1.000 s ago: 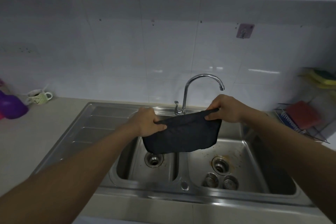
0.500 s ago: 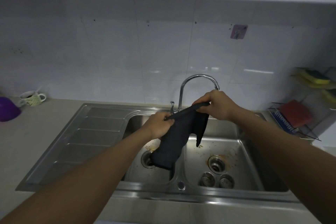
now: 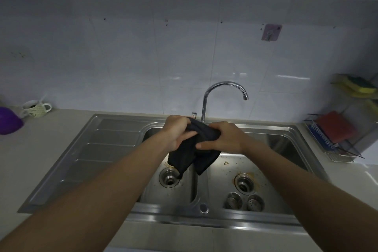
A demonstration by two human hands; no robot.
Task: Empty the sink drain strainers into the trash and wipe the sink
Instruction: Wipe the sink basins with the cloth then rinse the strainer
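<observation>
1. The left hand (image 3: 177,131) has its grip closed on the upper left part of the dark cloth (image 3: 192,152), thumb across the front of the fabric.
2. The cloth is bunched between the two hands above the divider of the double sink (image 3: 290,129). Its loose folds hang toward 6 o'clock, long axis roughly vertical, one tip just above the left drain (image 3: 169,178).
3. The right hand (image 3: 225,138) has its grip closed on the cloth's upper right, fingers wrapped over the top.
4. Seen from the grips, the soiled right basin floor lies at about 5 o'clock, the left basin at 6 o'clock; the right hand is nearer the dirt.
5. The cloth looks black, soft and crumpled; whether it is wet I cannot tell.
6. Two strainers (image 3: 244,202) sit side by side on the right basin floor, at 6 o'clock from the right drain (image 3: 244,183).
</observation>
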